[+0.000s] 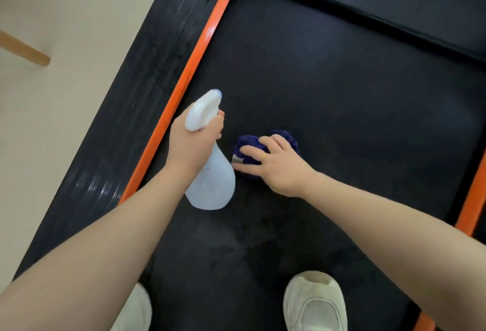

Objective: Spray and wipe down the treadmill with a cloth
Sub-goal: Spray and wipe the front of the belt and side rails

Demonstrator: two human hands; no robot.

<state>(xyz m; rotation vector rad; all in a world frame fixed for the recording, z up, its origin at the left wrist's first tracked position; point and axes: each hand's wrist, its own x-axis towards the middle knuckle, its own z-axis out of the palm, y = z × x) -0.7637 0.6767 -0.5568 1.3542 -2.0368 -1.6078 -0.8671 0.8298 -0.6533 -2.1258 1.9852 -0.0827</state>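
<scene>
Treadmill belt carries a purple cloth, pressed under the right hand's flat fingers; beside the cloth, left hand fingers curl round a spray bottle.

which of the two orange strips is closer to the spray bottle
The left orange strip, running just beside the spray bottle in the left hand; the right orange strip lies across the belt.

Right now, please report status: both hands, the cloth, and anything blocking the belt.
Left hand grips spray bottle, held above belt. Right hand presses blue cloth on treadmill belt. Own shoes stand on belt, near end.
</scene>
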